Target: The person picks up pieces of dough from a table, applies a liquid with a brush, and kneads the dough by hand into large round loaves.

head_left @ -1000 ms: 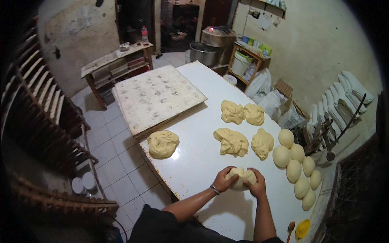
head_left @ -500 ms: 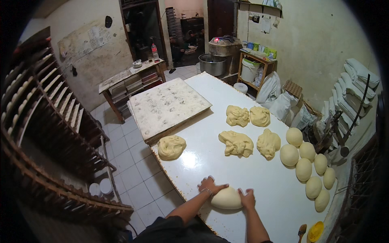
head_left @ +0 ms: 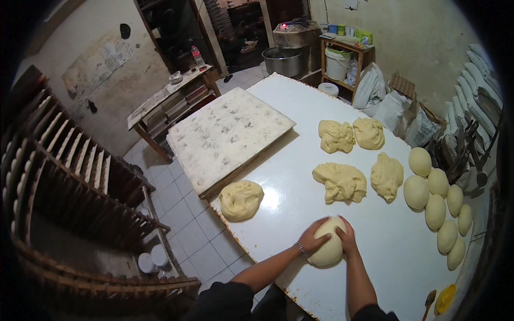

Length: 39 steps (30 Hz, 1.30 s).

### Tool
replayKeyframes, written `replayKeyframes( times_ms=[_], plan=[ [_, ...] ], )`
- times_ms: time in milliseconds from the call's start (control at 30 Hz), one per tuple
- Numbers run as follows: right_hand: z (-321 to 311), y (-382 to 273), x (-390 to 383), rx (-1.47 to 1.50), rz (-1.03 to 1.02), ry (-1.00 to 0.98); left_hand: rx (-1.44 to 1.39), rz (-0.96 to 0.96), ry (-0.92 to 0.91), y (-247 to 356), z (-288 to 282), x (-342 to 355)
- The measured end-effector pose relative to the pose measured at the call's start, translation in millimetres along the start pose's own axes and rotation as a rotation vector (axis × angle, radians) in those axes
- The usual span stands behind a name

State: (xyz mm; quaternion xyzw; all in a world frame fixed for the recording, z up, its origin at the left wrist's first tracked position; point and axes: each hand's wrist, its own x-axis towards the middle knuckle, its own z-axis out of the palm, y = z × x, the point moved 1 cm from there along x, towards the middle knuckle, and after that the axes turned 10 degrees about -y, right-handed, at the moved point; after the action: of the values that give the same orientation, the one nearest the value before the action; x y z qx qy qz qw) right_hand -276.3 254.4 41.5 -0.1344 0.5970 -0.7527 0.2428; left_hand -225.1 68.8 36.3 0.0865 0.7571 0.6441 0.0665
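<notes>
A smooth, pale dough ball (head_left: pixel 325 253) rests on the white tabletop (head_left: pixel 289 224) near its front edge. My left hand (head_left: pixel 312 237) wraps its left side, a bracelet at the wrist. Against the ball's upper right side presses my right hand (head_left: pixel 347 234), fingers curved round it. Beyond the hands lie rough dough lumps: a wide one (head_left: pixel 340 183), a tall one (head_left: pixel 386 177) and two farther back, one of them (head_left: pixel 336 136) touching its neighbour (head_left: pixel 369 133). Another lump (head_left: pixel 241 200) sits at the table's left edge.
Several smooth dough balls (head_left: pixel 416 192) cluster at the table's right side. Flour-dusted boards (head_left: pixel 230 136) are stacked at the far left of the table. A yellow bowl (head_left: pixel 445 298) and a brush (head_left: pixel 429 304) lie at the near right corner. A tray rack (head_left: pixel 80 160) stands left.
Both hands have moved onto the dough ball, closer together, and the ball looks taller and turned. The view has shifted, so the table's contents appear displaced.
</notes>
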Motion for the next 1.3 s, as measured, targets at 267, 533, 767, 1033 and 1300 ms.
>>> replayKeyframes(
  times_ms=[267, 533, 767, 1033, 1300],
  plan=[
    [-16.5, 26.8, -17.2, -0.041, 0.473, -0.347, 0.207, -0.321, 0.488, 40.3, 78.5, -109.5],
    [-27.9, 102.1, -196.7, 0.054, -0.050, 0.669, 0.663, -0.499, -0.477, 107.9, 60.4, -61.3],
    [71.7, 93.1, -144.0, -0.001, -0.107, 0.839, 0.394, 0.037, -0.827, 12.0, 35.2, 62.9],
    [-14.7, 8.8, -49.4, -0.003, 0.109, 0.108, -0.165, -0.187, -0.389, -10.9, 21.0, 33.6],
    [-13.3, 30.9, -155.3, -0.055, 0.159, 0.170, -0.099, -0.355, -0.338, 10.4, 58.6, -56.4]
  ],
)
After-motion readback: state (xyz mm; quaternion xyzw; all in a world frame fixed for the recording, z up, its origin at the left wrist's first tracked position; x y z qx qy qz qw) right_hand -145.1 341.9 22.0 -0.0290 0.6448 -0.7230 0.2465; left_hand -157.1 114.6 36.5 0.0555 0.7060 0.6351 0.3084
